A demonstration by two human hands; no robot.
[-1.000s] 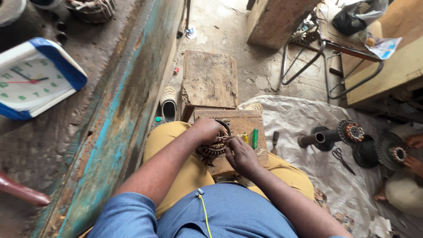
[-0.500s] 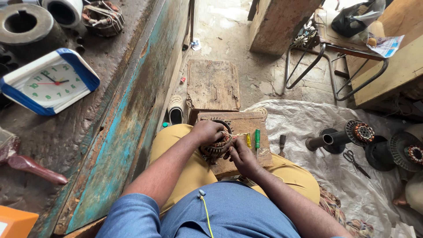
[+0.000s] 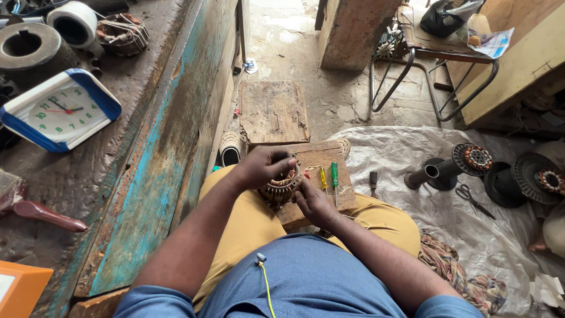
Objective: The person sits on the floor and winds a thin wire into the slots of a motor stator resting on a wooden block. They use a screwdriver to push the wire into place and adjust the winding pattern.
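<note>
Quick count of what's around: two hands, the left hand (image 3: 265, 168) and right hand (image 3: 315, 203), both on one copper-wound stator (image 3: 282, 187) between them. Just right of the right hand are two screwdrivers, a yellow one (image 3: 323, 179) and a green one (image 3: 333, 175). Two wooden boards: one (image 3: 321, 176) under the hands, another (image 3: 272, 112) just beyond them. Far left of the left hand, one blue-and-white clock (image 3: 59, 110). Well off to the right, one pair of scissors (image 3: 471, 199) and two more wound motor parts (image 3: 477, 158) (image 3: 550, 179).
</note>
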